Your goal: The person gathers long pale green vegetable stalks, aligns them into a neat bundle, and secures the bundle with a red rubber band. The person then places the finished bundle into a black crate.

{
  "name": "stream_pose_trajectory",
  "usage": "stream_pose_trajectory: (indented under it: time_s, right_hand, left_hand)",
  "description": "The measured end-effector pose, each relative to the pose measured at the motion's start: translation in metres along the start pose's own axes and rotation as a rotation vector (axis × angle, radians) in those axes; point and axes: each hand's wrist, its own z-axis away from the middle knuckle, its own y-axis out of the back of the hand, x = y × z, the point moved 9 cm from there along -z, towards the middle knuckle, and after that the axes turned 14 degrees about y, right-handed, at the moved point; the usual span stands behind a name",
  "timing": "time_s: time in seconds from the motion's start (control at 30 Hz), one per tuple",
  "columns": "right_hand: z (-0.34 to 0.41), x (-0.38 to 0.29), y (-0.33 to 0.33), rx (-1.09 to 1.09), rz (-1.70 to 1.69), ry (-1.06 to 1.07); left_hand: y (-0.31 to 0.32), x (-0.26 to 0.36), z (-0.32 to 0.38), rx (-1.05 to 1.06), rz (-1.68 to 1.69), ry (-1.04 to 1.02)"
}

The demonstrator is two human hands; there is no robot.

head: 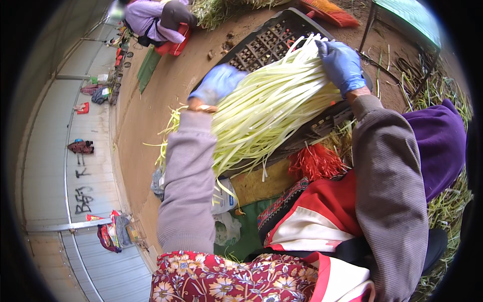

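Note:
A thick heap of long pale yellow-green stalks, probably garlic chives (275, 94), lies across a black plastic crate (260, 45). My right hand (341, 66), in a blue glove, is at the white ends of the stalks at the upper right, its fingers bent against them; whether they close on any is hidden. My left hand (219, 85), also blue-gloved and blurred, is over the upper left edge of the heap, and its grip does not show. Below the crate is a bunch of red plastic ties (317, 162).
An orange-red broom head (332, 13) lies beyond the crate. Cut plant waste (449, 211) covers the ground at right. A person (154, 19) sits at the upper left. Beneath my left arm are a white container (224, 196) and a clear plastic bag (228, 228).

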Motion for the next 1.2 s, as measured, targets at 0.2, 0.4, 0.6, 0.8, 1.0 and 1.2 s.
stream_pose_trajectory:
  time_s: [0.2, 0.4, 0.6, 0.8, 1.0, 1.2]
  right_hand:
    - [0.0, 0.001, -0.002, -0.017, -0.062, -0.016]
    - [0.0, -0.004, 0.002, -0.022, -0.024, 0.016]
    - [0.001, -0.008, 0.003, 0.0, 0.023, 0.049]
    - [0.0, -0.01, 0.005, -0.005, 0.052, 0.071]
    - [0.001, -0.012, 0.004, 0.028, 0.063, 0.102]
    - [0.004, -0.013, 0.002, -0.03, 0.082, 0.117]
  left_hand:
    - [-0.017, -0.045, 0.043, 0.069, 0.3, 0.503]
    - [-0.001, -0.041, 0.033, 0.004, 0.151, 0.556]
    - [0.063, -0.023, -0.033, 0.36, 0.325, 0.185]
    - [0.011, 0.046, -0.102, 0.002, 0.446, -0.066]
    - [-0.001, 0.079, -0.081, -0.175, 0.643, 0.117]
    - [-0.002, 0.108, -0.056, -0.128, 0.112, 0.183]
